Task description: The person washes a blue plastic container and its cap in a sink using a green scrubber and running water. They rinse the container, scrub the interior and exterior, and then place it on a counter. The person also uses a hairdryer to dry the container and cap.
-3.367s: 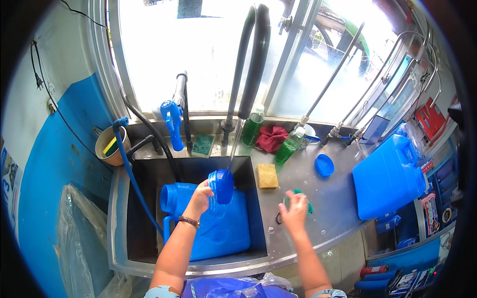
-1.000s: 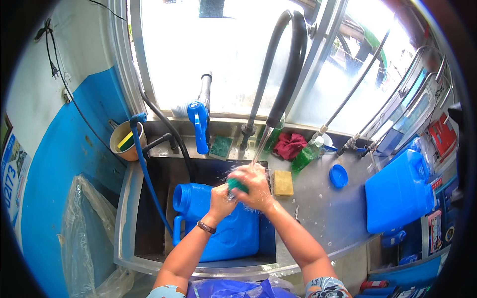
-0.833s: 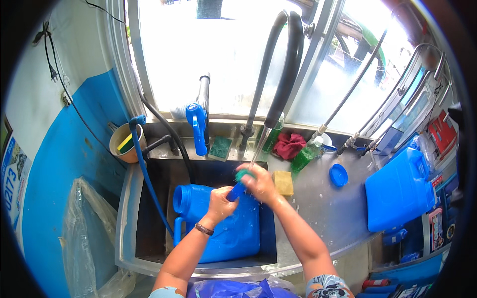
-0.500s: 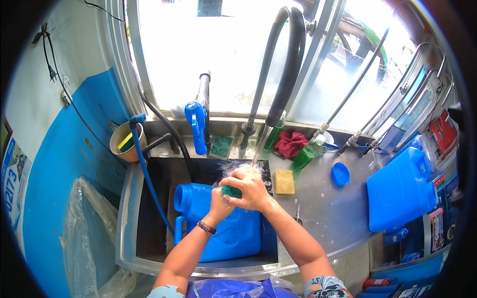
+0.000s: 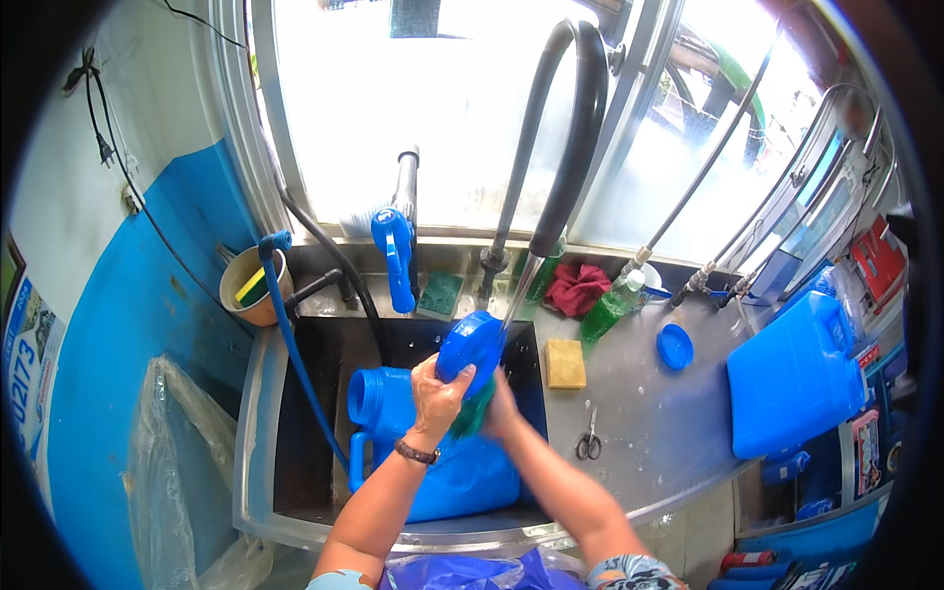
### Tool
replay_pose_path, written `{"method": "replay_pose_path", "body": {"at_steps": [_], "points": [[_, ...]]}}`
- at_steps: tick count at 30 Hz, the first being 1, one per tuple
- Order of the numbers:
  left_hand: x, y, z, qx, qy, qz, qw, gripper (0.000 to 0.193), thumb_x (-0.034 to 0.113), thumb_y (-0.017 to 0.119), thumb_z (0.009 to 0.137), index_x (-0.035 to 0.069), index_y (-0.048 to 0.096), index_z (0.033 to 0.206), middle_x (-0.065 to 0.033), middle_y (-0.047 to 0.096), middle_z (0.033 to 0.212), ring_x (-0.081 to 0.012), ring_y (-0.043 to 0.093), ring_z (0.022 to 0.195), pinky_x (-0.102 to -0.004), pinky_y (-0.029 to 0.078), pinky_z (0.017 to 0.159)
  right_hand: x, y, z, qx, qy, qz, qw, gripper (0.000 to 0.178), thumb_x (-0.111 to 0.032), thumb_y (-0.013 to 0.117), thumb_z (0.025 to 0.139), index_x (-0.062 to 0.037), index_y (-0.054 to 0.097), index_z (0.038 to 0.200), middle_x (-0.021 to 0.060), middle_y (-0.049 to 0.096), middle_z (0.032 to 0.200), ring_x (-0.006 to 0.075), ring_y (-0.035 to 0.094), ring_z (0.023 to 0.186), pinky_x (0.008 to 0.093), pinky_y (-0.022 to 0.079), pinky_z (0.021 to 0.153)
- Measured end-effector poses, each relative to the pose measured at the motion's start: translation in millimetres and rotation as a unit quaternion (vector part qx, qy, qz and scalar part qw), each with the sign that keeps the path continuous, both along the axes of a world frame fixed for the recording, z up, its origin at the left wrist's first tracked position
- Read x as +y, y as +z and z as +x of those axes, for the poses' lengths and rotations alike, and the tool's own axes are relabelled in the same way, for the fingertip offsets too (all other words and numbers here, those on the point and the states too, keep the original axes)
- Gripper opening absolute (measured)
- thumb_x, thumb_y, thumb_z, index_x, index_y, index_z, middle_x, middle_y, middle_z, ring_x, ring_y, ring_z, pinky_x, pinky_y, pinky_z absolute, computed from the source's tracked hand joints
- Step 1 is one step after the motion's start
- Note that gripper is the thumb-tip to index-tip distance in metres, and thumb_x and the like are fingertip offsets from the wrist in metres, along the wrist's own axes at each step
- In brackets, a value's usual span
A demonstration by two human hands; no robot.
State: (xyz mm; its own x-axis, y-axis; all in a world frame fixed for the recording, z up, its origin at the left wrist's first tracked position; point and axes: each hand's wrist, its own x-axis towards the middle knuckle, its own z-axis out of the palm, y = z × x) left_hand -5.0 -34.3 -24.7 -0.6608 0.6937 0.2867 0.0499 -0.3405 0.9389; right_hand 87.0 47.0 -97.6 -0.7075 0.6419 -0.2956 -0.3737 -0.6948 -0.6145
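In the head view, the left hand [image 5: 440, 398] is gripping a blue cap [image 5: 474, 346], which it holds tilted above the sink [image 5: 300, 433]; the right hand [image 5: 503, 405], blurred and partly covered by the cap, is closed around a green scrubber [image 5: 473, 409], just on the near side of the cap; beside the cap, a stream of water [image 5: 520, 288] comes down from a black hose [image 5: 575, 147]; below the hands, a blue jug [image 5: 467, 482] lies in the sink, its open neck to the left, and its inside cannot be seen well; at the far left corner of the sink there is a beige pot [image 5: 246, 313], in which a yellow sponge [image 5: 253, 291] stands; on the surface [image 5: 669, 433] to the right, a clear bottle [image 5: 610, 313] contains green liquid; farther left is a green bottle [image 5: 546, 280], partly hidden, and between the two bottles lies a red cloth [image 5: 577, 290]; nearer are a tan block [image 5: 564, 364], scissors [image 5: 589, 445] and a round blue lid [image 5: 675, 346]; at the right end is a second blue jug [image 5: 792, 379], whose content its wall hides.
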Motion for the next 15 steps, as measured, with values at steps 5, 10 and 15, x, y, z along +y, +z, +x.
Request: {"method": "replay_pose_path", "body": {"at_steps": [5, 10, 15], "points": [[-11.7, -12.4, -15.7, -0.069, -0.1, -0.047, 0.991, 0.011, 0.003, 0.074, 0.079, -0.002, 0.071, 0.088, -0.0034, 0.071, 0.083, -0.0076, 0.063, 0.072, -0.0238, 0.052, 0.066, 30.5, 22.6, 12.1, 0.013, 0.03, 0.047, 0.998, 0.051, -0.05, 0.045, 0.098, -0.0069, 0.058, 0.123, 0.0103, 0.065, 0.119, 0.024, 0.063, 0.104, 0.0392, 0.05, 0.097], [-10.2, -27.2, -24.7, 0.209, -0.112, -0.16, 0.958, 0.012, 0.005, 0.071, 0.072, -0.001, 0.069, 0.083, -0.0111, 0.068, 0.071, -0.0138, 0.063, 0.061, -0.0305, 0.049, 0.058, 40.9, 107.9, 6.5, -0.219, 0.033, 0.812, 0.539, 0.032, -0.034, 0.061, 0.09, -0.0107, 0.066, 0.111, 0.0047, 0.067, 0.095, 0.0122, 0.062, 0.09, 0.0305, 0.05, 0.081], [-6.2, 4.6, 2.9, 0.184, -0.056, -0.047, 0.98, 0.013, 0.008, 0.073, 0.072, 0.0, 0.068, 0.082, -0.0133, 0.067, 0.071, -0.0234, 0.063, 0.059, -0.0324, 0.048, 0.057, 83.5, 42.3, 27.8, -0.159, 0.029, 0.409, 0.898, 0.053, -0.054, 0.049, 0.094, -0.0081, 0.065, 0.113, 0.0098, 0.067, 0.117, 0.0248, 0.064, 0.104, 0.0412, 0.05, 0.09]]}}
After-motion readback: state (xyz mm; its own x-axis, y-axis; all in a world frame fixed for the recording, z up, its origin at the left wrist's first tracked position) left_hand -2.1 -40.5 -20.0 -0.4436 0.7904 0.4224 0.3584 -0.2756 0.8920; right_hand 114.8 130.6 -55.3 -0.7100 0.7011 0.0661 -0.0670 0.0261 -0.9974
